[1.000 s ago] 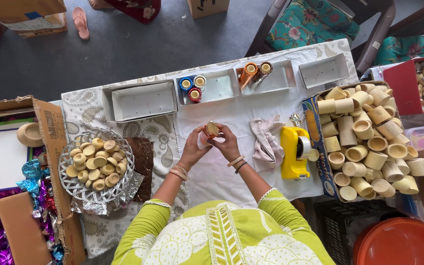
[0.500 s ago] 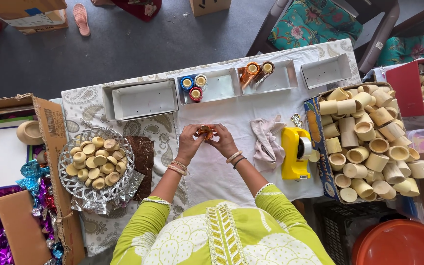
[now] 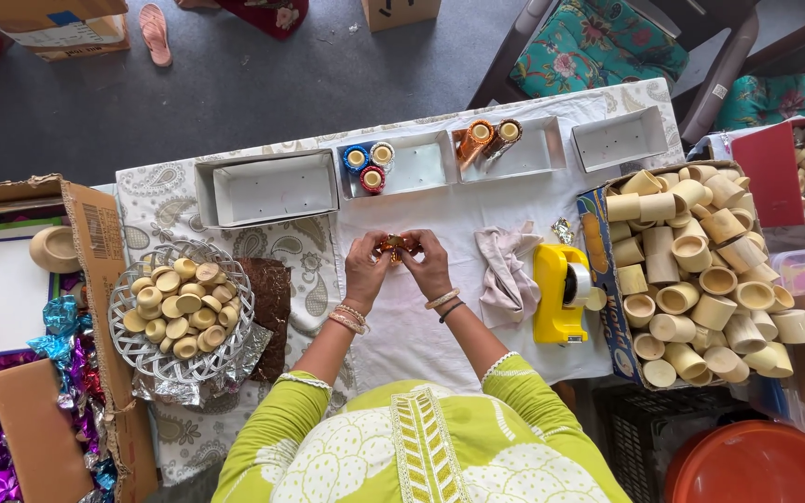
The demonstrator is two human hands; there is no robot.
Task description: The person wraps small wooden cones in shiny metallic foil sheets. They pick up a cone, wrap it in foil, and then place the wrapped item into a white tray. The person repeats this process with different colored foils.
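Both hands are down over the middle of the white-clothed surface (image 3: 440, 326) now, lower than a second ago, when they held a bare pale cup up between them. The left hand (image 3: 365, 270) and right hand (image 3: 430, 265) meet fingertip to fingertip, each grip pinched shut on the small round cup in shiny orange-gold foil (image 3: 396, 245). A second back the cup showed plain tan; now foil covers what can be seen of it, so the wrapping looks well along.

Left of the hands sits a silver wire basket of small pale clay cups (image 3: 179, 307), with a dark brown foil sheet (image 3: 267, 298) just beside it. Beyond the hands stands a row of white rectangular trays (image 3: 267, 186); two of them hold a few foil-wrapped cups (image 3: 370, 166). On the right lie a crumpled pale cloth (image 3: 507, 275), a yellow tape dispenser (image 3: 559, 291) and a cardboard box heaped with larger tan cups (image 3: 701, 270).
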